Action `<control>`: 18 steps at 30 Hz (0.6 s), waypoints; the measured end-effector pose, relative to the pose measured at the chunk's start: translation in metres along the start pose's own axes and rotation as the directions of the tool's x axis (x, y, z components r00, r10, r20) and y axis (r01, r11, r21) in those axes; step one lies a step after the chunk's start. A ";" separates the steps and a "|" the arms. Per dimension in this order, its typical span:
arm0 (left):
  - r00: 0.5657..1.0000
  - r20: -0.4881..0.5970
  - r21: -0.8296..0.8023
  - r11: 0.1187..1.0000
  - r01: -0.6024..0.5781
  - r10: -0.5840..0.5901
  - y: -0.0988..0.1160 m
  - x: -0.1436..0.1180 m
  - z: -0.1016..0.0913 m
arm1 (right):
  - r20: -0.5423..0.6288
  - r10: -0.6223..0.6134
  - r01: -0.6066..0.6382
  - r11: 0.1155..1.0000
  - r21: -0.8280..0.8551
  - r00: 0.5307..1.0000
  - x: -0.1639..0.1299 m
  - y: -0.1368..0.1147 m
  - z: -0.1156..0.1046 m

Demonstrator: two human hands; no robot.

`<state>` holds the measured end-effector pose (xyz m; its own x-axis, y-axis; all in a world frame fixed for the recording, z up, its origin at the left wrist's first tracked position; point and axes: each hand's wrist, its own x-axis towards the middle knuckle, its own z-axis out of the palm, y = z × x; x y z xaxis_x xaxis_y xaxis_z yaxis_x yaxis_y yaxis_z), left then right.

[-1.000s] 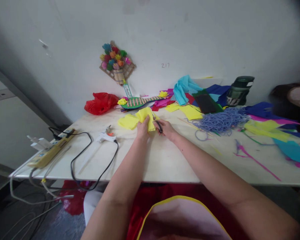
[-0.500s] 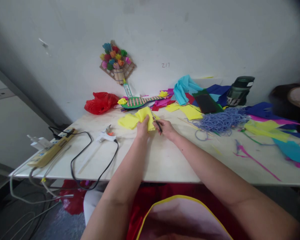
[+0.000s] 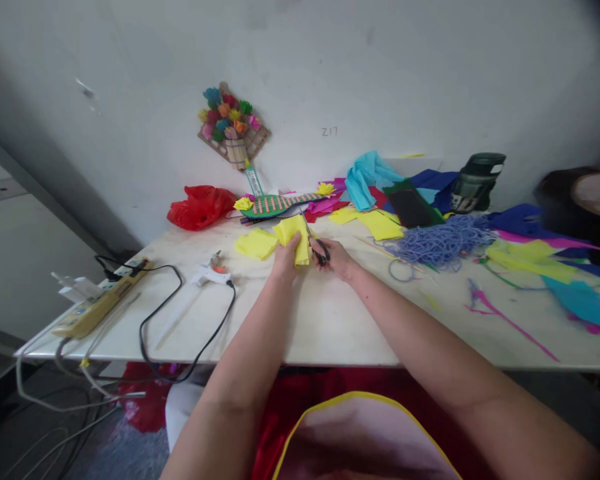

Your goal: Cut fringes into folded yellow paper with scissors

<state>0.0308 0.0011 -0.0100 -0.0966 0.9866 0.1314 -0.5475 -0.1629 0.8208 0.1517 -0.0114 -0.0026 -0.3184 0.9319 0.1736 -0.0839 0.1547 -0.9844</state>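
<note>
1. At the middle of the pale surface [image 3: 330,320], toward its far side, the left hand [image 3: 285,257] grasps a folded piece of yellow crepe paper [image 3: 295,237]; its fingers are clenched on the near edge of the paper.
2. Just right of it, the right hand [image 3: 337,259] holds black-handled scissors [image 3: 316,245], with its fingers closed through the handles. The blades point far and slightly left, against the right edge of the yellow paper.
3. A second yellow sheet [image 3: 255,243] lies flat on the surface, touching the held paper on its left.
4. Left of the hands lies a white glue gun [image 3: 213,272] with a black cable [image 3: 180,327], and further left, at the edge of the surface, a yellow power strip [image 3: 97,305].
5. A red plastic bag [image 3: 200,207] rests at the far left, against the wall.
6. On the right, a heap of lilac cord [image 3: 443,241] lies near a dark green bottle [image 3: 477,183], with blue and green paper sheets around.
7. A small basket of paper flowers [image 3: 233,127] hangs on the wall.
</note>
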 end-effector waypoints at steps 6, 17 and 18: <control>1.000 -0.024 -0.018 1.000 -0.006 0.006 0.003 -0.002 0.003 | -0.027 -0.007 0.007 1.000 0.006 1.000 0.002 0.001 0.001; 0.999 -0.038 -0.033 0.999 0.012 -0.013 0.002 -0.001 0.002 | -0.062 0.015 -0.010 0.997 0.074 0.998 -0.003 -0.012 0.008; 0.999 -0.045 -0.032 0.999 0.014 -0.016 0.002 -0.001 0.002 | -0.063 0.017 -0.013 0.997 0.072 0.998 -0.003 -0.012 0.008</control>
<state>0.0319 -0.0004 -0.0074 -0.1251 0.9877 0.0937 -0.5748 -0.1491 0.8046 0.1466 -0.0188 0.0089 -0.2594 0.9534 0.1543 -0.1480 0.1186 -0.9818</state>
